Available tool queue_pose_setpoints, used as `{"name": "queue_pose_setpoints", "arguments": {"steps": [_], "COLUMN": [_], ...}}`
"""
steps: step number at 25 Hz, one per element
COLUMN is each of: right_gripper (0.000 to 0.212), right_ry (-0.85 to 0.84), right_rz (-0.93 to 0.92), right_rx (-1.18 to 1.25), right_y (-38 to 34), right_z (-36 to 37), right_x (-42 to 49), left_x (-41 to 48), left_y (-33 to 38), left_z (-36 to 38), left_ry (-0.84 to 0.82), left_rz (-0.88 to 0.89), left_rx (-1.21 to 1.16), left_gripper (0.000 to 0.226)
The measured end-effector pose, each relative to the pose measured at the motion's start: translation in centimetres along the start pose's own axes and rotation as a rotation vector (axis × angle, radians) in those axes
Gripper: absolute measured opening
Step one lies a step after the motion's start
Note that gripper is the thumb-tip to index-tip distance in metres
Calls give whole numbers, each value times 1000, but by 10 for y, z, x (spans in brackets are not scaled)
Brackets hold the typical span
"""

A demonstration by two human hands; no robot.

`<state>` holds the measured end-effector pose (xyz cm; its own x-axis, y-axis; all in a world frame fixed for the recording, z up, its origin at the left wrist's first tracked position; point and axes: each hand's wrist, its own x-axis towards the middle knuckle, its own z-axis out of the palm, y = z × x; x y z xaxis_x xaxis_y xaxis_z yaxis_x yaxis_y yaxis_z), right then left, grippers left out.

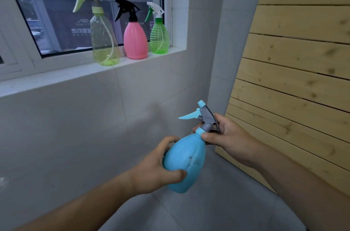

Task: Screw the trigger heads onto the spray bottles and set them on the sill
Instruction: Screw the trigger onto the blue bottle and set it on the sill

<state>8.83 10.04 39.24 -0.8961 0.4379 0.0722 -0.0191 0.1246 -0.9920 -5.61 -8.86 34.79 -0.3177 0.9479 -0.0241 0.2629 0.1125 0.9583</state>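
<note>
Low in front of a tiled wall (75, 126), a person's right grip (227, 136) pinches the collar and grey neck of a trigger head (205, 117), thumb and fingers curled round it where it sits on a blue spray bottle (187, 158). The left grip (157, 170) wraps the bottle's round belly, fingers over the top and thumb underneath. The bottle is held tilted in mid-air, nozzle up, pale blue lever pointing left. Open air lies to its left and above, up to the front edge of the white sill (75, 77). Three bottles with heads on stand close together near the sill's right end: a clear yellow-green bottle (105, 41), a pink bottle (135, 41), and a green ribbed bottle (159, 39) just beside the window's side wall. Bare sill runs left of them. A wooden slat panel (303, 60) stands close on the right.
</note>
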Motion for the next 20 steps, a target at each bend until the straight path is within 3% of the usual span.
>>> {"name": "queue_pose_setpoints", "arguments": {"steps": [4,11,14,17,20], "right_gripper": [38,31,28,29,32], "right_ry": [-29,-193,-110,79,177], "right_rz": [9,4,23,76,117], "right_rx": [-53,195,211,95,122], "right_y": [0,-7,-4,4,13], "right_z": [-7,-20,-18,-12,-6], "right_x": [0,-1,2,5,8], "left_x": [-1,3,6,9,9], "left_y": [2,0,1,3,6], "left_z": [0,-2,-1,2,2], "left_ry": [-21,-125,-102,25,41], "left_rz": [-27,-178,-197,-153,-90], "left_rx": [-81,-424,-425,-296,-158], "left_gripper": [67,62,63,70,74]}}
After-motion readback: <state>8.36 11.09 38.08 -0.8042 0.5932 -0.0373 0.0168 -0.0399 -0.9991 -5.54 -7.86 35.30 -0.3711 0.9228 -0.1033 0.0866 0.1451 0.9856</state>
